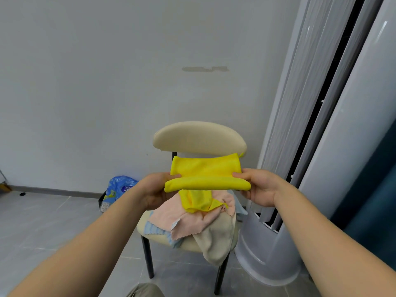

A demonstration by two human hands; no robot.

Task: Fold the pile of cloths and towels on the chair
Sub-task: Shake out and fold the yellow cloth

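A yellow cloth (205, 174) hangs in the air above the chair, doubled over with a rolled fold along its near edge. My left hand (157, 189) pinches its left end and my right hand (259, 186) pinches its right end. Below it a beige chair (199, 138) with black legs carries a loose pile: another yellow cloth (198, 201) on top, a pink towel (188, 221), a light blue cloth (154, 229) at the left edge, and a beige towel (216, 243) drooping over the seat's front.
A tall white floor air conditioner (300, 168) stands right beside the chair. A blue plastic bag (119, 188) and a small dark basket (102, 203) sit on the floor by the wall, left of the chair. Grey tiled floor (53, 221) spreads to the left.
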